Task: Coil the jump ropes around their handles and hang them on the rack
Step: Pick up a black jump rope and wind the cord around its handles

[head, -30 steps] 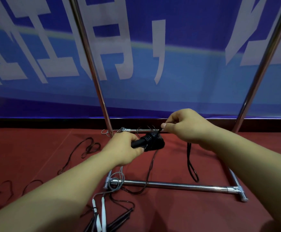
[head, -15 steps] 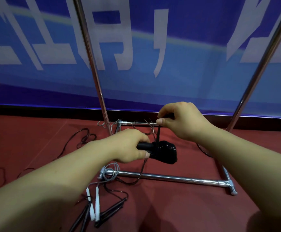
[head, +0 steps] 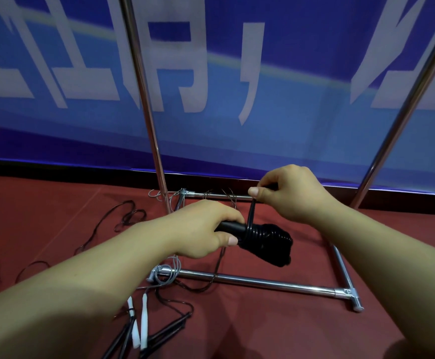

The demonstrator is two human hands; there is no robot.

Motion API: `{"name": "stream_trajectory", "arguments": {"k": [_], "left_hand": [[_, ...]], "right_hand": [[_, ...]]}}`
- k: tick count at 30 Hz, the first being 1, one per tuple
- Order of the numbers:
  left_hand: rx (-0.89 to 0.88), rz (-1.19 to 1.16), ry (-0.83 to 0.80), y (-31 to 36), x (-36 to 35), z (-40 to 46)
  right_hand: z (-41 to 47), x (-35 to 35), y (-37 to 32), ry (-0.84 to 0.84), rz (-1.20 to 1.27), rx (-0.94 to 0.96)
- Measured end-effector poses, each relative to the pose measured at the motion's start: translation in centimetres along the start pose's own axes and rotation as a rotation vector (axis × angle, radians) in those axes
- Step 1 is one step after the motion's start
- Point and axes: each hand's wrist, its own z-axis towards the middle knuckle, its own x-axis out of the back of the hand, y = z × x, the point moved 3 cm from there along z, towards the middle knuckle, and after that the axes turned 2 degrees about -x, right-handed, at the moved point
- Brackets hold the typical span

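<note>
My left hand (head: 201,228) grips the bare end of a pair of black jump-rope handles (head: 264,242), most of their length wound in tight black coils. From the coil a short length of black rope (head: 251,212) rises straight up into my right hand (head: 292,194), which pinches it between thumb and fingers just above the handles. The metal rack (head: 250,281) stands on the floor right behind and under my hands, its two uprights (head: 144,99) running up out of the frame. The rack's top bar is out of view.
Several loose jump ropes lie on the red carpet: white handles (head: 144,320) and black handles (head: 164,338) at the bottom centre, thin dark ropes (head: 123,218) to the left, a grey rope (head: 167,273) looped over the rack's base bar. A blue banner wall (head: 237,86) is behind.
My right hand has carried the rope round the handles, adding coils and shortening the free end. The handle bundle shifted slightly right and lower, and my view moved closer.
</note>
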Motion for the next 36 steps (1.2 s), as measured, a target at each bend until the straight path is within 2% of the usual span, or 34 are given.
{"name": "stream_trajectory", "arguments": {"k": [6,12,17,21,25,29,33,36], "left_hand": [[-0.043,-0.115,-0.008,0.4,-0.1,0.1],[-0.027,-0.460,-0.062,-0.3,0.5,-0.4],[-0.040,-0.626,-0.099,0.1,0.7,-0.8],[-0.054,-0.763,-0.024,0.2,1.2,-0.7],[-0.063,-0.849,0.059,0.4,1.5,-0.7],[-0.037,-0.861,0.152,0.4,1.6,-0.6],[0.011,-0.869,0.247,0.2,1.8,-0.5],[0.053,-0.931,0.339,0.0,1.9,-0.4]], "right_hand": [[-0.1,0.5,0.4,-0.050,0.059,-0.023],[-0.3,1.3,1.8,-0.076,0.315,-0.213],[-0.6,0.9,1.5,-0.139,0.352,-0.228],[-0.3,0.8,1.4,-0.160,0.423,-0.221],[0.3,-0.4,2.1,-0.195,0.192,-0.081],[-0.1,-1.3,1.4,-0.342,0.370,-0.090],[-0.6,-1.3,-0.2,-0.306,0.366,-0.075],[-0.6,-1.4,-1.1,-0.272,0.459,-0.108]]}}
